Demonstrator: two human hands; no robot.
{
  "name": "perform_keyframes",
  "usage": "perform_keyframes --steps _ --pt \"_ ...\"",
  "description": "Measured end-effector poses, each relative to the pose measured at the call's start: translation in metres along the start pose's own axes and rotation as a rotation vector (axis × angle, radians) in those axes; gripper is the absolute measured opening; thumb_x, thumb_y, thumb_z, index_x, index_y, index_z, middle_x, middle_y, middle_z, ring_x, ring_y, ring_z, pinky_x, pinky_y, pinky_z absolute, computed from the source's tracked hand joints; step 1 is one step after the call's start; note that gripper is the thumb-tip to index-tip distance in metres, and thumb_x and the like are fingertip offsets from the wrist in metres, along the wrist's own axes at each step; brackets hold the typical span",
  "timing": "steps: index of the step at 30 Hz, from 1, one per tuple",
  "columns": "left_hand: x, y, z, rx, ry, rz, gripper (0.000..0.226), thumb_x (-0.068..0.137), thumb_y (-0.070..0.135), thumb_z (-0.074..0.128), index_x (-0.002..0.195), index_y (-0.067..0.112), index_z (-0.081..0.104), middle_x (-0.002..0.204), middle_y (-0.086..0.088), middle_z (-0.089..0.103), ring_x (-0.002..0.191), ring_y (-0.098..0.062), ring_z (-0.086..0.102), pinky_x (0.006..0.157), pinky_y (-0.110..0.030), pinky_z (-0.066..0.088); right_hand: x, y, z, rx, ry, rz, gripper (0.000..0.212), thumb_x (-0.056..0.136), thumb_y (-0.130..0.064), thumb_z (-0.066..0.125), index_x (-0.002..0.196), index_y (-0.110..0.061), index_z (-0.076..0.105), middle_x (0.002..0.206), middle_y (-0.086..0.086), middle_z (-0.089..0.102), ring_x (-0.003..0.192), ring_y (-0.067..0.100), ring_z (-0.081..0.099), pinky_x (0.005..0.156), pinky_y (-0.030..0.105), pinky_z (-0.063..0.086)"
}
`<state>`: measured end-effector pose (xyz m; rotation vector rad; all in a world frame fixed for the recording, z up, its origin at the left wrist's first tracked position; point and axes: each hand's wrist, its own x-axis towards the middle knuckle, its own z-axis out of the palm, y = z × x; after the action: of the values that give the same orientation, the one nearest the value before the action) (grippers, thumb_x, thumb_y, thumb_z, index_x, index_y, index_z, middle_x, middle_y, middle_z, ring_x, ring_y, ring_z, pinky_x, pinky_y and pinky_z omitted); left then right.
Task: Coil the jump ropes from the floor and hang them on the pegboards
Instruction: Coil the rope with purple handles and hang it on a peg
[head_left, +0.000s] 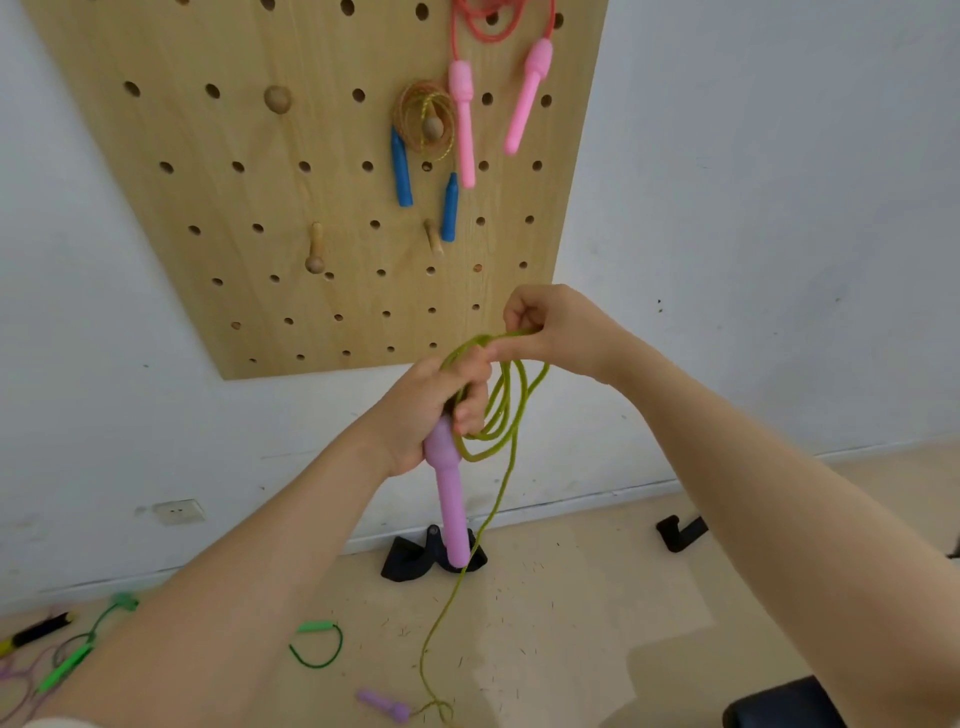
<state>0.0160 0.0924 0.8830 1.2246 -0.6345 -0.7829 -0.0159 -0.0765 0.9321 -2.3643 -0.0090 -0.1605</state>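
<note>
At the bottom centre of the frame the far purple handle (383, 704) lies on the floor, with the olive-green rope (470, 561) rising from it; that slack is what remains to be gathered. On the floor at lower left lie other ropes waiting their turn: a green-handled rope (317, 644), and what looks like a black and yellow handle (36, 631), though the edge of the frame is too blurred to be sure.

In the middle, the left hand (434, 410) has its fingers curled tightly round the top of the near purple handle (450, 499), which points down, and it also holds the finished loops (506, 410) against that handle so they cannot spring apart. The right hand (553, 325), just above and right, pinches the rope between thumb and curled fingers, drawing a fresh loop toward the left hand. Judging by this, coiling is partly done.

Further back, on the wall, the wooden pegboard (249, 156) fills the upper left and centre. A blue-handled rope (423, 156) hangs coiled on a peg, and a pink-handled rope (493, 98) hangs beside it at top centre. A bare peg (278, 98) at upper left is free for this coil.
</note>
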Motion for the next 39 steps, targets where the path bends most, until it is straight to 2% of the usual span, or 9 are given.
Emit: perform_keyframes --steps 5,10,14,19,22,26,33,37,39 --pt "-0.005 0.009 0.002 -0.136 -0.035 0.128 0.020 0.073 0.030 0.068 0.060 0.015 0.072 0.061 0.003 0.070 0.060 -0.009 0.067 0.060 -0.020 0.054 -0.004 0.035 0.000 0.358 0.005 0.048 0.029 0.091 -0.028 0.058 0.067 -0.012 0.051 0.065 0.002 0.044 0.059 0.010 0.041 0.064 0.024 0.042" --pt "-0.010 0.002 0.006 -0.136 -0.107 0.073 0.072 0.041 0.038 0.092 0.090 0.007 0.049 0.061 0.001 0.068 0.064 -0.015 0.068 0.065 -0.023 0.054 -0.001 0.042 0.017 -0.114 0.092 0.076 0.047 0.097 -0.040 0.043 0.058 -0.013 0.045 0.055 -0.001 0.042 0.053 0.011 0.038 0.057 0.026 0.033" --pt "-0.013 -0.005 0.018 -0.105 -0.228 0.064 0.042 0.055 0.039 0.086 0.081 0.014 0.065 0.052 0.002 0.063 0.060 -0.013 0.067 0.080 -0.026 0.053 0.000 0.050 0.008 -0.097 0.287 0.255 0.051 0.095 -0.045 0.044 0.065 -0.005 0.047 0.055 0.002 0.040 0.053 0.015 0.037 0.053 0.029 0.031" --pt "0.000 0.002 0.030 -0.216 -0.009 0.198 0.021 0.086 0.030 0.060 0.094 0.010 0.062 0.045 0.010 0.043 0.039 -0.003 0.039 0.061 -0.020 0.049 -0.008 0.053 0.029 -0.290 -0.095 0.312 0.040 0.094 -0.030 0.044 0.075 -0.003 0.067 0.079 0.011 0.062 0.074 0.024 0.056 0.063 0.029 0.042" --pt "0.010 0.008 0.018 -0.198 0.242 0.247 0.022 0.098 0.020 0.038 0.102 0.007 0.055 0.047 0.009 0.043 0.038 -0.003 0.032 0.054 -0.018 0.042 -0.016 0.044 0.040 -0.162 -0.340 0.345 0.052 0.098 -0.044 0.035 0.072 -0.009 0.063 0.063 0.004 0.046 0.054 0.020 0.042 0.051 0.026 0.037" --pt "0.019 0.004 0.008 0.221 0.434 0.152 0.027 0.100 0.017 0.040 0.125 0.009 0.047 0.081 0.008 0.069 0.047 -0.005 0.048 0.059 -0.021 0.045 -0.014 0.023 0.038 -0.149 -0.507 0.229 0.035 0.098 -0.035 0.040 0.101 -0.011 0.065 0.063 0.000 0.042 0.057 0.016 0.041 0.057 0.024 0.044" --pt "0.030 0.006 0.015 0.815 0.416 0.133 0.032 0.099 0.023 0.042 0.130 0.018 0.046 0.106 0.011 0.066 0.082 -0.006 0.066 0.066 -0.011 0.049 -0.003 0.006 0.024 -0.392 -0.620 0.137 0.039 0.089 -0.030 0.058 0.125 -0.016 0.051 0.088 0.011 0.063 0.061 0.014 0.059 0.073 0.025 0.049" --pt "0.032 0.004 0.009 1.172 0.399 0.101 0.031 0.099 0.024 0.039 0.126 0.010 0.044 0.094 -0.007 0.066 0.079 -0.025 0.062 0.069 -0.035 0.049 0.003 0.002 0.018 -0.530 -0.444 0.027 0.019 0.089 -0.024 0.055 0.101 -0.013 0.063 0.090 0.010 0.067 0.068 0.021 0.066 0.069 0.029 0.049" --pt "0.032 0.002 0.004 1.129 0.393 0.126 0.018 0.099 0.024 0.040 0.108 0.009 0.047 0.084 -0.004 0.064 0.072 -0.017 0.060 0.061 -0.023 0.045 0.004 -0.002 0.011 -0.615 -0.279 -0.022 0.016 0.087 -0.019 0.055 0.089 -0.010 0.067 0.083 0.008 0.067 0.073 0.022 0.062 0.067 0.032 0.049"
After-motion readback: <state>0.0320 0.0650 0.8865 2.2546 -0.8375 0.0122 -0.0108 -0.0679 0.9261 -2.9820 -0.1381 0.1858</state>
